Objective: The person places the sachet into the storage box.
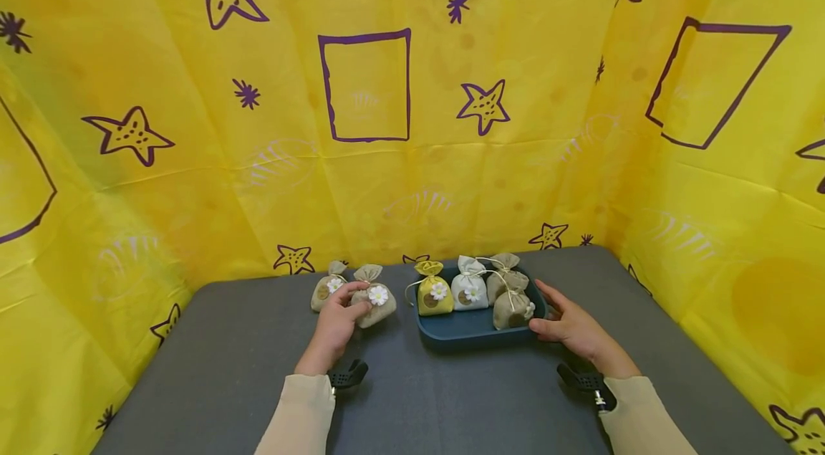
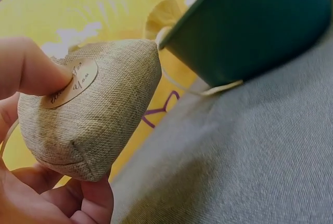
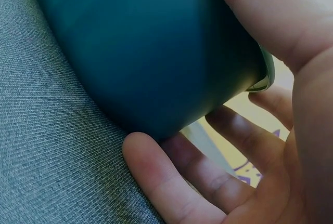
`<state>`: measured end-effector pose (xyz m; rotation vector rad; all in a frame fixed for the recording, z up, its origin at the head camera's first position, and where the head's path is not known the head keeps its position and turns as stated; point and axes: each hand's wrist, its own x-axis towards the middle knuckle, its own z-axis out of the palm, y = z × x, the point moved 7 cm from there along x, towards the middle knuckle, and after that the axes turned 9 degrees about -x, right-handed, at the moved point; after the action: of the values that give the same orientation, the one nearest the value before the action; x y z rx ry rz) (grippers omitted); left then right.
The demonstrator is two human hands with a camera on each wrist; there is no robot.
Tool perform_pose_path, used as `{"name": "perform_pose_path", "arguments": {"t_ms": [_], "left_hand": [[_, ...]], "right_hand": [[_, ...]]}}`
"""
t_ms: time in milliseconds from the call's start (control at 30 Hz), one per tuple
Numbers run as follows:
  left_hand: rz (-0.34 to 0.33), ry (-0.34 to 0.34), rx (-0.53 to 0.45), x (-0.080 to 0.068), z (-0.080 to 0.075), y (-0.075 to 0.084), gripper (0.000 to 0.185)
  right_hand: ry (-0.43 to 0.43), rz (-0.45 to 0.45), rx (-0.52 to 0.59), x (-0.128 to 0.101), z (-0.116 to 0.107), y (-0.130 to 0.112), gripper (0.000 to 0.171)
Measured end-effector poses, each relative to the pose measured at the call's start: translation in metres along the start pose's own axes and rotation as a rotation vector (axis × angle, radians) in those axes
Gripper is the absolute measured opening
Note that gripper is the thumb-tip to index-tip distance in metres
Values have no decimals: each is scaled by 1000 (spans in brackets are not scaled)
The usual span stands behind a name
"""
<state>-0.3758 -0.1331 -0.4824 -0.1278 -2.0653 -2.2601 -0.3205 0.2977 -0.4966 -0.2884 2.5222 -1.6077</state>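
My left hand (image 1: pixel 336 322) grips a beige burlap sachet (image 1: pixel 376 301), raised off the table, left of the tray. In the left wrist view the thumb presses on the oval label of this sachet (image 2: pixel 112 115) while the fingers curl beneath. A second beige sachet (image 1: pixel 324 293) stands just behind that hand. The dark blue tray (image 1: pixel 445 342) bears a yellow sachet (image 1: pixel 435 297), a white sachet (image 1: pixel 469 291) and two brown ones (image 1: pixel 513 312) at its right end. My right hand (image 1: pixel 570 326) holds the tray's right end, thumb and fingers spread around the outer wall (image 3: pixel 156 68).
A grey cloth-covered table (image 1: pixel 399 398) carries everything. Yellow curtains (image 1: pixel 283 190) with purple drawings close off the back and both sides. Thin drawstrings (image 1: pixel 493 271) trail from the sachets, and one hangs over the tray's left rim.
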Motion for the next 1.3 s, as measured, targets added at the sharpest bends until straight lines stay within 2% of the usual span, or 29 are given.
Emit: {"name": "perform_pose_path", "arguments": {"t_ms": [100, 233, 367, 500, 600, 700, 867, 967, 1100, 1300], "left_hand": [[-4, -4, -19, -1, 2, 5, 38], [29, -25, -5, -6, 16, 22, 37], [79, -101, 33, -15, 43, 39, 35], [130, -192, 47, -21, 73, 45, 33], [167, -239, 86, -23, 94, 47, 32], [170, -290, 150, -22, 116, 47, 30], [125, -357, 304, -18, 148, 43, 29], [129, -398, 422, -16, 164, 38, 30], [143, -443, 545, -14, 180, 31, 30], [138, -478, 600, -14, 192, 26, 29]], "right_hand": [[-4, -4, 3, 0, 1, 0, 89], [-6, -21, 3, 0, 1, 0, 89], [4, -25, 2, -2, -1, 1, 88], [6, -24, 0, -2, 0, 2, 89], [-2, -27, 3, 0, 2, 2, 89], [0, -27, 1, 2, 2, 4, 88], [5, -25, -1, 2, 0, 6, 89], [2, -25, 3, 1, -1, 6, 89], [3, -22, 4, 1, -1, 5, 89], [0, -19, 7, 1, 0, 5, 89]]}}
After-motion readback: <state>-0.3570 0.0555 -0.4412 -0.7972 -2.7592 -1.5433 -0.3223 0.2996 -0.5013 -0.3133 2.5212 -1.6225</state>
